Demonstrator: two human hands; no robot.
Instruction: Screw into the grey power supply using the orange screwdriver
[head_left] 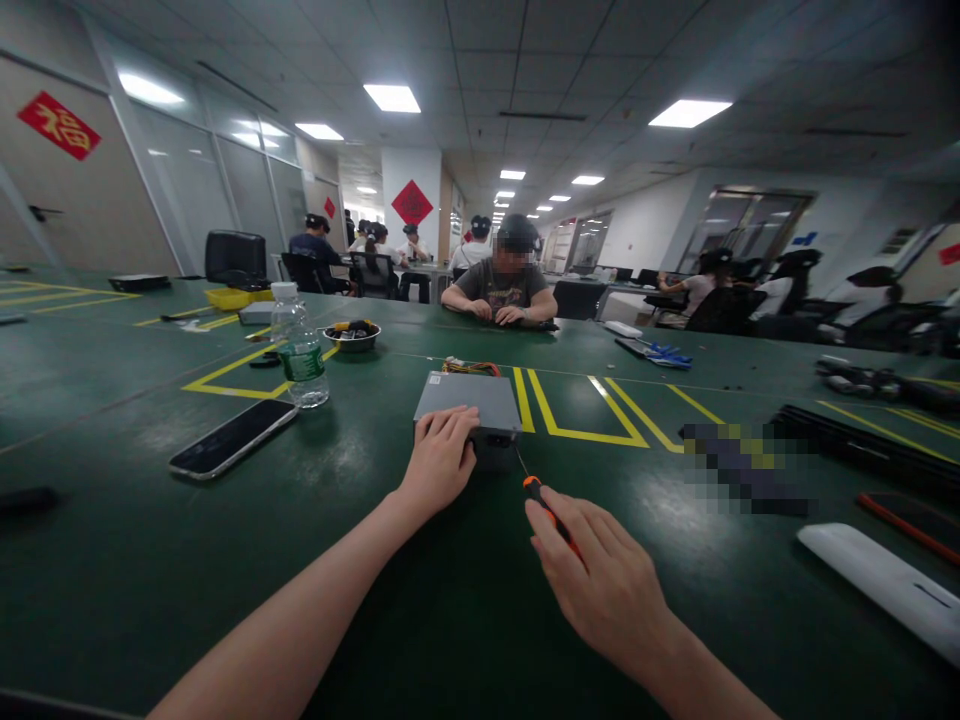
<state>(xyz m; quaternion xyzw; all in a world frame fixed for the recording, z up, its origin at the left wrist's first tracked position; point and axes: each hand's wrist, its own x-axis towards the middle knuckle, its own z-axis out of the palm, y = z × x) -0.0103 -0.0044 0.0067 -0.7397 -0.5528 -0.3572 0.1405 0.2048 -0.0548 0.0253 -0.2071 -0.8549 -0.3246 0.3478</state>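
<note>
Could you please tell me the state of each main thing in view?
Metal box: on the table, left hand on it
Screwdriver: held in the right hand, pointing toward the box
Bottle: upright, capped
Phone: flat, screen dark
Bowl: upright, holding items
Ceiling light: on

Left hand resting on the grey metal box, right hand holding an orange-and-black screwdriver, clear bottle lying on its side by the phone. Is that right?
Not quite: the head view shows the clear bottle standing upright by the phone. The left hand on the grey metal box and the screwdriver in the right hand are correct.
</note>
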